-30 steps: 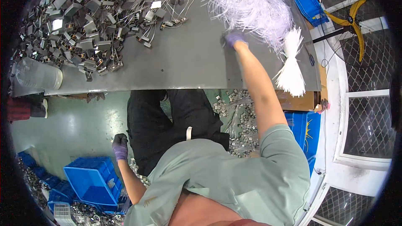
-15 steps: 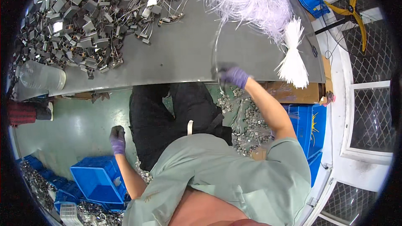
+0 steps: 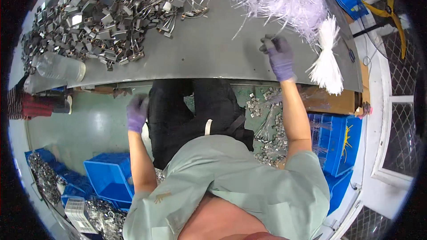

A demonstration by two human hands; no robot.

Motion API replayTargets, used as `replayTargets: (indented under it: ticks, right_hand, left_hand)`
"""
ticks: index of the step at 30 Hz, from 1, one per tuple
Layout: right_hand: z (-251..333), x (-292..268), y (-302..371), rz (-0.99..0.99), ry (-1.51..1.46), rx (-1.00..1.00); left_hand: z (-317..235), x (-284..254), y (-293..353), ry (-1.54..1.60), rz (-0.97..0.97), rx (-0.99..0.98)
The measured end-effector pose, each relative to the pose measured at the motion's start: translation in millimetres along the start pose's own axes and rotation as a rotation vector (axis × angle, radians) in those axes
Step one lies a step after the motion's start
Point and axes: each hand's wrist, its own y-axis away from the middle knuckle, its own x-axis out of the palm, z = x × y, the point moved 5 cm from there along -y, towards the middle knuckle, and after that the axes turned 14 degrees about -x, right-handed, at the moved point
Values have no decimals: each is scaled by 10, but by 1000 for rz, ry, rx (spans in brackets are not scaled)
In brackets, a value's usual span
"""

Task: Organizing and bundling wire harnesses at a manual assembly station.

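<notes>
Head view: right hand (image 3: 278, 55) held over bench (image 3: 209, 55), grip apart, near white strands (image 3: 287, 0); left hand (image 3: 137, 112) (grip cannot be told) beside trousers (image 3: 213, 102).

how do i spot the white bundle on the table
On the grey table, go to the right end, by the near edge. The white bundle lies right of the right hand, on the near side of the loose, pale heap of strands. Unlike that heap, it narrows at the waist and fans out at both ends.
</notes>
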Motion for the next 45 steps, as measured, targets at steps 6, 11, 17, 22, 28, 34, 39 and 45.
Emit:
replayTargets:
  ticks: [6,11,17,22,28,34,39,45]
  right_hand:
    - [-846,86,253,146,390,81]
    - [-948,123,434,-30,-19,168]
    - [-1033,233,490,99,238,98]
    - [-904,348,399,248,342,119]
    - [-633,1108,321,298,-406,557]
    - [-432,2431,438,499,-851,669]
    - [-752,3013,210,277,-763,558]
    - [-534,2580,-339,-64,-770,316]
  left_hand:
    - [-850,391,-807,-319,-13,230]
    - [-1441,846,-1425,-535,-312,411]
    - [-1605,1126,-1877,-897,-264,271]
    - [-1362,897,-1507,-821,-235,372]
    - [-868,489,-708,-297,41,255]
    - [-357,51,509,243,87,-65]
    - [326,-279,1239,303,176,-113]
    - [1043,-497,1623,378,135,-339]
